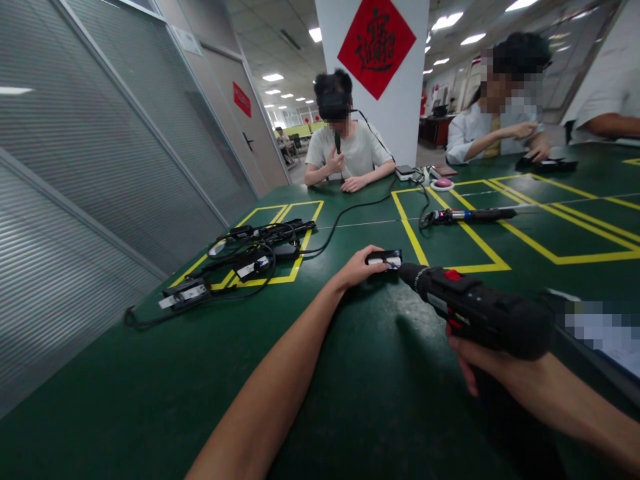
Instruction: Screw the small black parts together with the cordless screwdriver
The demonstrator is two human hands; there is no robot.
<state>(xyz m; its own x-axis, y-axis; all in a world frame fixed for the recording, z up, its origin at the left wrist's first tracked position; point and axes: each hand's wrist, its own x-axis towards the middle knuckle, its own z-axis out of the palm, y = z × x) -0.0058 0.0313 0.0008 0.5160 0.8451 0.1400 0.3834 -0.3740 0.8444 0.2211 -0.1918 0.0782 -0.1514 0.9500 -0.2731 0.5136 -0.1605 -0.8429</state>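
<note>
1 white pillar (pixel 407 107) stands beyond the green table (pixel 365 380) and drill (pixel 483 308).

Right hand (pixel 477 357) holds a drill (pixel 475 303); left hand (pixel 359 268) holds a small block (pixel 391 257).

The drill (pixel 480 310) partly hides the right hand (pixel 483 357); its tip (pixel 399 267) at the box (pixel 391 256) is too small to make out. Far right, a person (pixel 610 107) is cut off; near right, a flat object (pixel 600 333) is blurred.
</note>
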